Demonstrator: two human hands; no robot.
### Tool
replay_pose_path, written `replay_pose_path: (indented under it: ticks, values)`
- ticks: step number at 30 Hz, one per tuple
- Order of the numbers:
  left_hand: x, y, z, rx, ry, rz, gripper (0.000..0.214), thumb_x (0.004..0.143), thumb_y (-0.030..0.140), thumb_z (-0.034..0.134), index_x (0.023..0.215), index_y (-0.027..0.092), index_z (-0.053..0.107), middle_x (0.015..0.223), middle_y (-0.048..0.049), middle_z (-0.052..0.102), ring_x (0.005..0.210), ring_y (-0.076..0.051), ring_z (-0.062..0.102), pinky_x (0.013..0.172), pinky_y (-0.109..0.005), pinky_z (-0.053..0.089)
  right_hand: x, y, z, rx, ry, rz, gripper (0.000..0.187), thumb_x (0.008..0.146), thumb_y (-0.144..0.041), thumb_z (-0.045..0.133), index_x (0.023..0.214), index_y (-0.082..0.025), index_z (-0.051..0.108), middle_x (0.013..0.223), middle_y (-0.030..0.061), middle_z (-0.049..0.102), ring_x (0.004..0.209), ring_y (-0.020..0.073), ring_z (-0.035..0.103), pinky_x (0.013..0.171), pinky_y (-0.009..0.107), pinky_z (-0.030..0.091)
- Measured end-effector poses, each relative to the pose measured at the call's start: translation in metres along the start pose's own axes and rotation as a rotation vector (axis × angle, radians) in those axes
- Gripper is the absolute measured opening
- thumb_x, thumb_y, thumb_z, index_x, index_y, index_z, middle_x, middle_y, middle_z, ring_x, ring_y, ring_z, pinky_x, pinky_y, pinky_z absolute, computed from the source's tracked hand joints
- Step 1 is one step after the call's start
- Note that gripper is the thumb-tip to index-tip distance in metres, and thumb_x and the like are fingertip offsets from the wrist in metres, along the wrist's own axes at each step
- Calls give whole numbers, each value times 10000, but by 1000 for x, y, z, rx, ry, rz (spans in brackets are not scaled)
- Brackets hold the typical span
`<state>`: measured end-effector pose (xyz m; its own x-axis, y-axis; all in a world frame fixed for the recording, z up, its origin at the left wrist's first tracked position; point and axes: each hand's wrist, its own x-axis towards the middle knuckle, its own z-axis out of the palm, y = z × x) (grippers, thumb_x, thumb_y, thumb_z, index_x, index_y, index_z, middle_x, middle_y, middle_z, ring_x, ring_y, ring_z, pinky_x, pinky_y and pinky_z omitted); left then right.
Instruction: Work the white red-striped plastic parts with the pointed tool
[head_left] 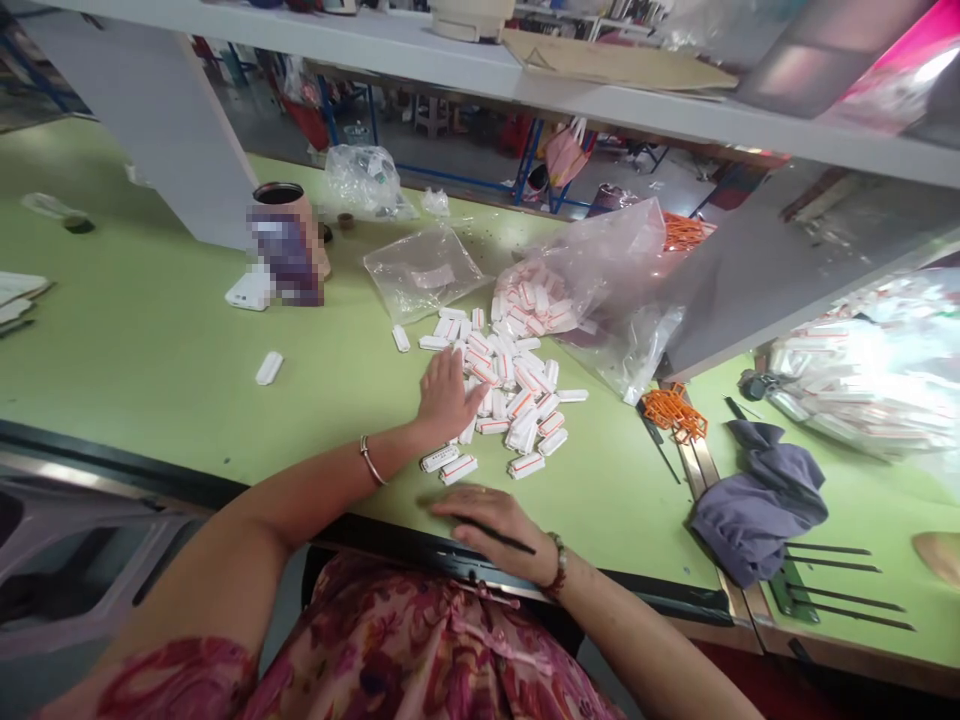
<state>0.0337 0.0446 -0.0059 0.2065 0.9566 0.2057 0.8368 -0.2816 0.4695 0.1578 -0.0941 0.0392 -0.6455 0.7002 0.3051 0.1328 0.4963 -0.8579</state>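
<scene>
My left hand (444, 398) reaches to the left side of a loose pile of small white plastic pieces (529, 375), many with a red-orange stripe. Its fingers are stretched out and touch or hover just over the pieces; I cannot tell which. Near the table's front edge, my right hand (499, 525) is closed around a thin black stick-like tool (495, 535), whose exact kind does not show. Between the hands lie two white pieces (457, 468) close together, one with dark markings. Another white piece (270, 368) lies apart on the left.
Behind the pile, a clear plastic bag (600, 270) holds more white pieces; a flat bag (424, 270) lies beside it. Orange frames (675, 412) and a grey-purple cloth (765, 500) are at right. A cup (289, 240) stands back left. A shelf (375, 50) spans overhead.
</scene>
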Motion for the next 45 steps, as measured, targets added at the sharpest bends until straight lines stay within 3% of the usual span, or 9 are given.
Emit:
replay_pose_path:
  ticks: [5, 8, 10, 14, 19, 22, 26, 29, 45]
  values:
    - [17, 8, -13, 18, -24, 66, 635, 963, 545, 304, 1478, 176, 270, 1554, -152, 261, 1442, -324, 200, 1124, -521, 236, 18, 12, 19, -231, -131, -151, 323, 989, -319, 440, 1256, -192, 569, 1235, 84, 662, 1270, 178, 520, 1077, 348, 423]
    - [45, -21, -34, 107, 56, 82, 531, 974, 509, 279, 1415, 240, 400, 1516, -91, 353, 1424, -323, 231, 1128, -545, 205, 22, 24, 21, -393, -116, -150, 306, 980, -303, 458, 1248, -213, 574, 1226, 64, 670, 1292, 192, 499, 1089, 388, 408]
    - [62, -47, -44, 165, 92, -31, 524, 970, 513, 272, 1388, 248, 445, 1475, -101, 407, 1392, -338, 278, 1106, -562, 231, 20, 29, 15, -444, -73, -110, 296, 978, -285, 461, 1243, -221, 576, 1212, 58, 676, 1286, 187, 507, 1083, 386, 416]
    - [68, -72, -40, 173, -39, -49, 566, 958, 517, 307, 1406, 193, 428, 1468, -139, 405, 1354, -335, 329, 1074, -511, 311, 7, 37, -7, -442, 16, -44, 304, 980, -255, 453, 1259, -221, 570, 1203, 66, 678, 1277, 183, 519, 1064, 372, 447]
    - [58, -42, -23, 140, -53, 103, 594, 957, 533, 319, 1438, 189, 371, 1474, -151, 386, 1315, -341, 364, 1045, -515, 325, -11, 48, -35, -458, 130, 8, 322, 968, -206, 463, 1274, -224, 562, 1180, 79, 684, 1196, 198, 577, 1017, 403, 486]
    - [85, -24, -24, 137, 33, 126, 591, 961, 540, 290, 1428, 190, 383, 1474, -142, 387, 1323, -338, 341, 1054, -511, 300, -16, 52, -42, -464, 253, 41, 302, 967, -185, 454, 1233, -235, 588, 1132, 73, 702, 1129, 188, 613, 976, 395, 507]
    - [141, -12, -23, 163, -212, 150, 575, 948, 565, 301, 1431, 267, 391, 1476, -93, 406, 1355, -339, 303, 1066, -538, 267, -17, 53, -39, -498, 292, 66, 293, 970, -206, 447, 1219, -235, 599, 1119, 80, 703, 1103, 199, 625, 960, 410, 509]
    - [159, -12, -18, 193, -308, 128, 554, 924, 610, 317, 1355, 313, 500, 1423, -92, 473, 1315, -373, 358, 1045, -610, 239, -16, 51, -38, -514, 289, 49, 301, 970, -208, 437, 1225, -238, 595, 1109, 84, 703, 1097, 206, 629, 952, 413, 514]
    - [59, -70, -55, 192, -214, 110, 501, 972, 511, 274, 1295, 239, 544, 1140, -123, 588, 1075, -295, 518, 908, -447, 397, -18, 53, -37, -528, 268, 7, 281, 964, -201, 457, 1197, -236, 611, 1093, 82, 705, 1093, 212, 621, 953, 431, 507]
